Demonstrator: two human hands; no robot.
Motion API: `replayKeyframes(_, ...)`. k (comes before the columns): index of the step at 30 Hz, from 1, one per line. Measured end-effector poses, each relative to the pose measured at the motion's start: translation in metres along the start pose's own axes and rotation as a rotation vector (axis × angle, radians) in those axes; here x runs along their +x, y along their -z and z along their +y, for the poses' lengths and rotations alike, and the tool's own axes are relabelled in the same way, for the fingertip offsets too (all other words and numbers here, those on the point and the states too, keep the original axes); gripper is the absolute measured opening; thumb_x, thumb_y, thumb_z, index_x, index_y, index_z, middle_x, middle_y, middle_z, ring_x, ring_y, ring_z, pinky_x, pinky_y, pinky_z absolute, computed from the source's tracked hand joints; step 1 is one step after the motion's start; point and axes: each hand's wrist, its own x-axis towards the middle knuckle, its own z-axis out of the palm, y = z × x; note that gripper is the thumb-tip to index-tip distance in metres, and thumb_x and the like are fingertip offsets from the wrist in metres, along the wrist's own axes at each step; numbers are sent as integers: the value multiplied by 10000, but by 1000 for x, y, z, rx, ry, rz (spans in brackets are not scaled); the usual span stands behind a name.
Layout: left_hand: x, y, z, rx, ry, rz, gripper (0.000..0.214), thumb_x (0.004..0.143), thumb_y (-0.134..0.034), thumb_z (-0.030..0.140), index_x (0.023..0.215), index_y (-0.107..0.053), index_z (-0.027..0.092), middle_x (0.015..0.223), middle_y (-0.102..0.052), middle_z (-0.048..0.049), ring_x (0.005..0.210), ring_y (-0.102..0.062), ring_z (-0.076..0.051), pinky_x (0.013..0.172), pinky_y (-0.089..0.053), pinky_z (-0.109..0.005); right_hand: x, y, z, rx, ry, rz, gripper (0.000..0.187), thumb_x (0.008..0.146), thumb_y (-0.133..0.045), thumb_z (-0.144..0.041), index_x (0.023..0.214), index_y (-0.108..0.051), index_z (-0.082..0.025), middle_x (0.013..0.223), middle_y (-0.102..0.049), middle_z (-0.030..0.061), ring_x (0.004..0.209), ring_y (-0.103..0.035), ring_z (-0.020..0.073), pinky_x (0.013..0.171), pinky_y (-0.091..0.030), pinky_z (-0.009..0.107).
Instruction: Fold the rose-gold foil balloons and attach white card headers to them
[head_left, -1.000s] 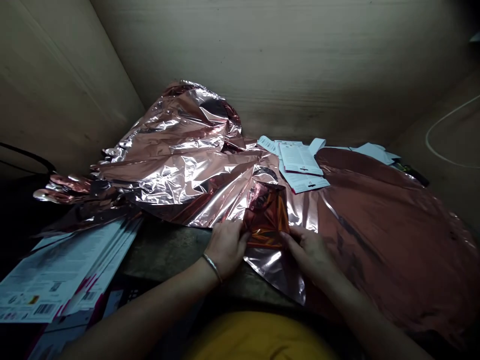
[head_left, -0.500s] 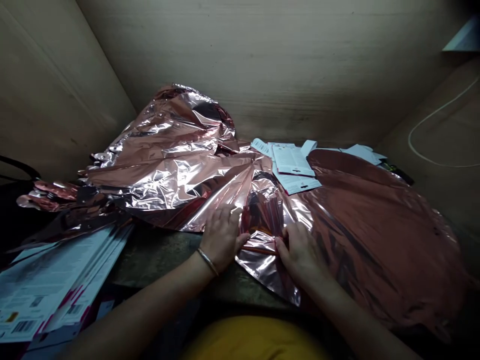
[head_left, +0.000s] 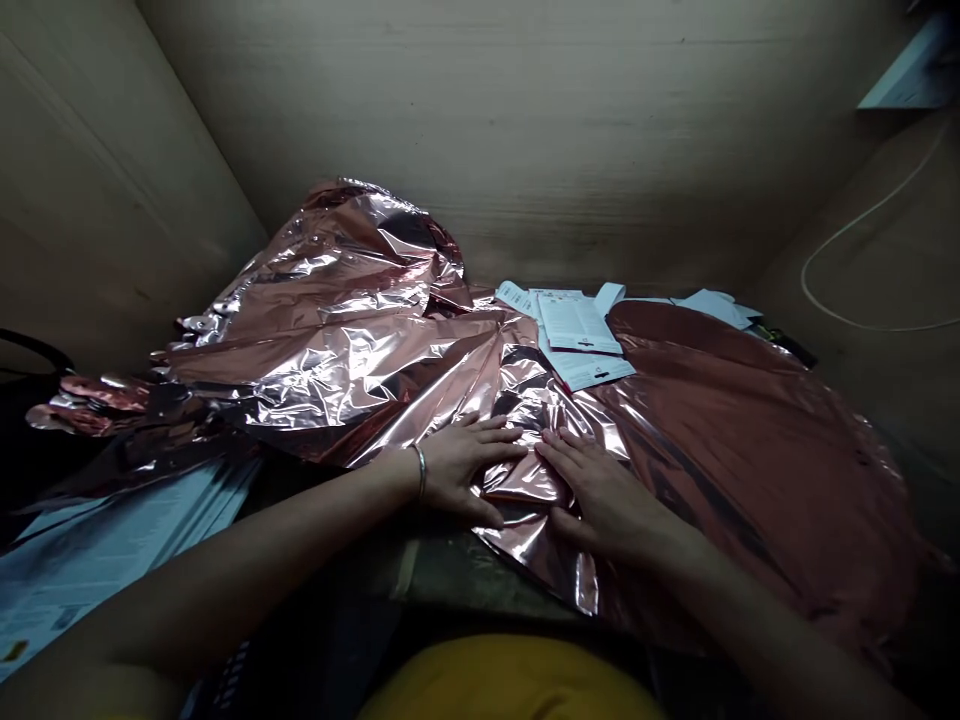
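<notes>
A folded piece of pink foil [head_left: 525, 484] lies just below the frame's centre, on larger foil sheets [head_left: 735, 450]. The left hand [head_left: 463, 468] and right hand [head_left: 604, 492] rest on it from either side, palms down, fingers extended, gripping nothing. White printed cards [head_left: 577, 324] lie above, right of centre; a card stack [head_left: 112, 545] fills the lower left, and bare worktop [head_left: 465, 575] shows below.

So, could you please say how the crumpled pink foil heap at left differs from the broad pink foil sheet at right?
The crumpled foil heap stands higher and brighter; the broad foil sheet lies flatter and darker. The heap is heavily creased, the sheet smoother. Both are shiny pink.
</notes>
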Motion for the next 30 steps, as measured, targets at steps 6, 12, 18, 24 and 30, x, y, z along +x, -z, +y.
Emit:
replayKeyframes(6, 6, 1, 5, 45, 24, 62, 771, 716, -712, 470, 1379, -451, 176, 1371, -544, -128, 1296, -459, -356, 1071, -304, -545, 12, 4, -6, 78, -21, 101, 527, 769, -523, -87, 1293, -572, -126, 1311, -587, 135, 1241, -493, 283, 1057, -395, 460)
replayKeyframes(12, -7, -11, 37, 51, 69, 164, 274, 864, -574, 283, 1123, -614, 203, 1113, -699, -59, 998, -658, -211, 961, -408, -376, -22, 25, -24, 313, -17, 106, 455, 785, -531, -111, 1207, -632, -248, 1175, -669, 43, 1191, -535, 254, 986, -466, 415)
replayKeyframes(18, -30, -23, 74, -15, -12, 179, 240, 888, -524, 238, 1108, -615, 208, 1084, -718, -39, 994, -660, -197, 1017, -353, -380, -59, 8, -22, 232, -15, 103, 672, 762, -648, -202, 1409, -472, -253, 1434, -484, 40, 1360, -348, 303, 1090, -371, 513)
replayKeyframes(24, -29, -28, 66, -117, 42, 274, 281, 890, -544, 264, 1143, -626, 174, 1154, -682, -82, 1061, -610, -216, 953, -433, -363, -55, -28, -20, 303, -140, 225, 434, 858, -525, -169, 1274, -614, -253, 1344, -574, 47, 1270, -454, 267, 1051, -426, 477)
replayKeyframes(30, -26, -33, 70, -171, 300, 381, 166, 881, -551, 247, 996, -669, 228, 951, -702, -41, 948, -600, -223, 874, -436, -385, -50, -24, -22, 366, -252, 332, 287, 892, -510, -310, 1105, -695, -257, 1164, -653, 86, 1095, -559, 287, 886, -502, 436)
